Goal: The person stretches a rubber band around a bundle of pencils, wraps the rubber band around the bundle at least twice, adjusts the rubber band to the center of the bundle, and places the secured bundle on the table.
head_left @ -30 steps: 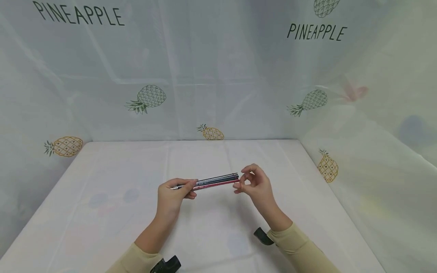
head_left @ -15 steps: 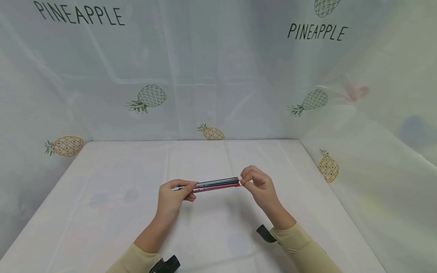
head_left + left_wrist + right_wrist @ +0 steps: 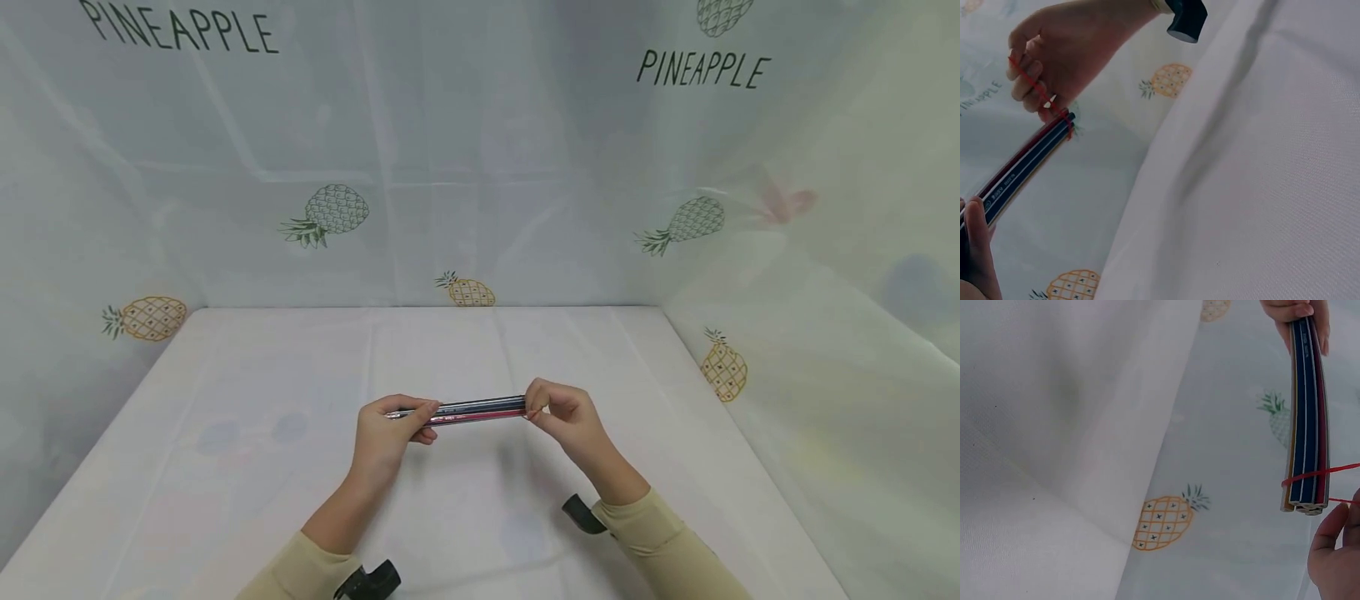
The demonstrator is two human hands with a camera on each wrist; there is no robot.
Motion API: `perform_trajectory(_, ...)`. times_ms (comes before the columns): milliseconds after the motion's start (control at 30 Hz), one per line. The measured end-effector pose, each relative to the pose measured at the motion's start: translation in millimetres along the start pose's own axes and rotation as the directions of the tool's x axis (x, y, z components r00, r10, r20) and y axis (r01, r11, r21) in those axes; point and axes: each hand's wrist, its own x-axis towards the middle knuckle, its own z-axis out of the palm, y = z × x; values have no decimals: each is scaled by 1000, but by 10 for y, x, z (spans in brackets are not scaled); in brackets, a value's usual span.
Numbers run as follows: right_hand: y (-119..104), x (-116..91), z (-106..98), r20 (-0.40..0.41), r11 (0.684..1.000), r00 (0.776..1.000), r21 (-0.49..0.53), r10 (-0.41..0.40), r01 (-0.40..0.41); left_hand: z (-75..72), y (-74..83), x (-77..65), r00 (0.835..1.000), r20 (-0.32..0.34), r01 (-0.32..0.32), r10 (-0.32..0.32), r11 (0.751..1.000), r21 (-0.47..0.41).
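My left hand (image 3: 378,437) grips a bundle of pencils (image 3: 480,408) near one end, its thumb across them. The bundle is held above the table, almost level, pointing right. Dark blue striped pencils (image 3: 1305,419) lie beside a red one, with flat ends toward my right hand (image 3: 570,421). A thin red rubber band (image 3: 1304,479) loops round the bundle close to these flat ends. My right hand's curled fingers hold the stretched part of the band, drawn away from the pencils in the left wrist view. The pencils' other ends are partly hidden by my left hand.
A white cloth covers the table (image 3: 262,500) under both hands. Pineapple-printed sheeting (image 3: 480,125) hangs behind it and at both sides. Dark camera mounts (image 3: 583,514) sit at both sleeve cuffs.
My right hand has moved from beside the bundle's flat end to close against it, its fingers drawn together. The bundle has tipped slightly lower at its right end.
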Motion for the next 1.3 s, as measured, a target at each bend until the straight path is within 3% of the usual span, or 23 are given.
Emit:
perform_trajectory(233,36,-18,-61,77,995,996,85,-49,42,-17,-8,-2,999,-2,32,-32,999,-2)
perform_trajectory(600,75,-25,-42,9,998,998,-8,-67,67,23,11,-32,989,117,91,-95,995,37)
perform_trajectory(767,87,-23,-15,-138,995,988,-84,-64,53,41,18,-56,985,150,83,-87,996,36)
perform_trajectory(933,72,-12,31,-341,986,939,-169,-52,-7,58,43,-88,983,166,79,-81,997,18)
perform_trajectory(1100,31,-7,54,-425,978,902,-209,-73,-19,67,59,-97,982,181,56,-60,998,29)
perform_trajectory(1200,-2,-6,62,-429,948,896,-316,-117,-28,64,81,-101,986,157,55,-58,998,26)
perform_trajectory(1300,-33,-5,61,-406,866,899,-495,-163,-66,66,114,-104,989,136,50,-51,999,14)
